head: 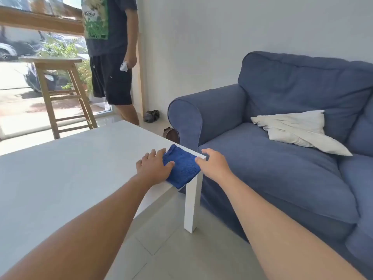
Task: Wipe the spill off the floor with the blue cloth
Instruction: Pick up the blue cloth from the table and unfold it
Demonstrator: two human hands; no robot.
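A folded blue cloth point(182, 166) lies on the near right corner of a white table point(80, 170), one edge hanging slightly over the side. My left hand point(154, 166) rests flat on the cloth's left part, fingers spread, thumb on the fabric. My right hand point(214, 165) touches the cloth's right edge at the table corner, fingers apart, not closed around it. No spill shows on the pale tiled floor point(181, 249) below the table.
A blue sofa point(282, 168) with a white cushion point(298, 130) stands right of the table, leaving a narrow gap. Another person point(112, 57) stands beyond the table by a wooden stool point(60, 93) and the window. Shoes point(151, 116) lie by the wall.
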